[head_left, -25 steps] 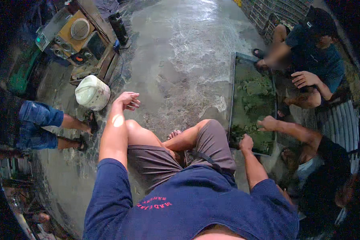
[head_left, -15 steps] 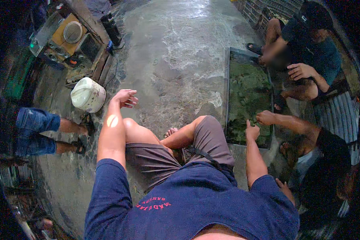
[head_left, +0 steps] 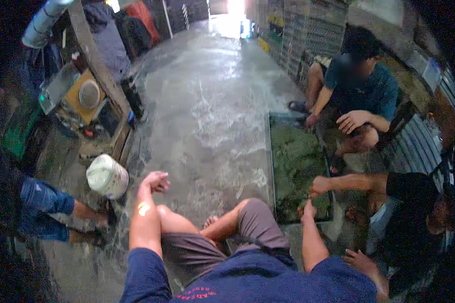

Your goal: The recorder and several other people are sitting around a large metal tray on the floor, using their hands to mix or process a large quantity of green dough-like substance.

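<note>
Left hand [head_left: 156,182] loosely spread, right hand [head_left: 308,208] over dark-rimmed tray [head_left: 272,166], grip unclear; red lettering [head_left: 197,294] on navy shirt [head_left: 268,279]

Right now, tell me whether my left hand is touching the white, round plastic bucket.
No: grey concrete floor shows between the left hand and the bucket.

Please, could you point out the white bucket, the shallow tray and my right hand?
White bucket [head_left: 113,181]: head view, side wall.
Shallow tray [head_left: 272,166]: head view, left rim.
Right hand [head_left: 308,208]: head view, middle of hand.
</note>
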The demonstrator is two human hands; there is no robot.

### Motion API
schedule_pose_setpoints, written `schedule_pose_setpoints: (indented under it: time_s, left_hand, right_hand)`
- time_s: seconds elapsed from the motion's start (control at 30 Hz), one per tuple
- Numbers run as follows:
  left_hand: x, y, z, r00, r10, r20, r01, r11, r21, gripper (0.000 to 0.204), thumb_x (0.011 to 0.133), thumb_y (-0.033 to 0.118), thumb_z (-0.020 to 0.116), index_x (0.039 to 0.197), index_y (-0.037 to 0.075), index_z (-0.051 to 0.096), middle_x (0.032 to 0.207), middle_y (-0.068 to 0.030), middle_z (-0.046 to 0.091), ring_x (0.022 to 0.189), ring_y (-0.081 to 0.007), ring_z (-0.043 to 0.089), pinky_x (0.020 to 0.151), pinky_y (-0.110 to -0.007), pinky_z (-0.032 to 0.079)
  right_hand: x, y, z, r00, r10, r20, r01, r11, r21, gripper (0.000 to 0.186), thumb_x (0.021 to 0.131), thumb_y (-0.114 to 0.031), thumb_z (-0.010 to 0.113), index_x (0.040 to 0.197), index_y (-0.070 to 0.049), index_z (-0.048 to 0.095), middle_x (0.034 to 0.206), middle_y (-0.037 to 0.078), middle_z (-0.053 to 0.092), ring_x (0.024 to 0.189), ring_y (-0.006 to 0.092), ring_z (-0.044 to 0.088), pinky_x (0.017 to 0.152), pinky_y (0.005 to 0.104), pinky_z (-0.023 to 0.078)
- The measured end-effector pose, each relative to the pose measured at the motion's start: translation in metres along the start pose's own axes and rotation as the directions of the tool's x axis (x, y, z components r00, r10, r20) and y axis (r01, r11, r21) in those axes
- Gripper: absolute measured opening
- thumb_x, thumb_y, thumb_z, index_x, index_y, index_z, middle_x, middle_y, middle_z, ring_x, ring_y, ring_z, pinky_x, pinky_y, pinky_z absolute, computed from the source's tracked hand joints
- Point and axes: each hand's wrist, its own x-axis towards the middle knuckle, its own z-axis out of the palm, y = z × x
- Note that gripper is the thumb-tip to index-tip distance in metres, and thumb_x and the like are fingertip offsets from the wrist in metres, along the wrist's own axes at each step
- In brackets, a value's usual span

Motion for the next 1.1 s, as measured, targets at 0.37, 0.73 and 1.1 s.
schedule_pose_setpoints:
  time_s: [0.37, 0.73, 1.1]
  left_hand:
    - [0.013, -0.011, -0.008, 0.987, 0.151, 0.053, -0.148, 0.987, -0.063, 0.022, 0.083, 0.028, 0.057, 0.080, 0.006, 0.055, 0.073, -0.0113, 0.060, 0.057, -0.0220, 0.058, 0.045, -0.038, 0.046]
    - [0.008, -0.023, -0.014, 0.993, 0.081, -0.085, -0.077, 0.995, 0.057, 0.030, 0.080, 0.035, 0.060, 0.093, 0.008, 0.056, 0.075, -0.0049, 0.055, 0.065, -0.0208, 0.059, 0.056, -0.034, 0.049]
    - [0.005, 0.013, 0.020, 0.999, 0.022, 0.050, -0.023, 0.999, 0.021, 0.041, 0.084, 0.030, 0.054, 0.119, 0.010, 0.047, 0.092, -0.0108, 0.063, 0.066, -0.0206, 0.060, 0.054, -0.036, 0.049]
  right_hand:
    - [-0.068, -0.043, 0.018, 0.969, 0.130, 0.212, -0.070, 0.960, -0.272, 0.011, 0.081, -0.008, 0.048, 0.083, 0.003, 0.046, 0.069, 0.019, 0.054, 0.049, 0.0235, 0.053, 0.036, 0.0294, 0.038]
    - [-0.060, -0.041, 0.007, 0.950, -0.042, 0.309, 0.032, 0.999, 0.037, 0.022, 0.082, -0.011, 0.054, 0.103, -0.007, 0.052, 0.083, 0.005, 0.053, 0.068, 0.0165, 0.051, 0.056, 0.0345, 0.041]
    - [-0.085, -0.098, 0.000, 0.985, -0.135, -0.110, 0.127, 0.989, -0.079, 0.058, 0.081, -0.055, 0.045, 0.050, -0.007, 0.044, 0.044, 0.003, 0.041, 0.037, 0.0142, 0.041, 0.036, 0.0301, 0.029]
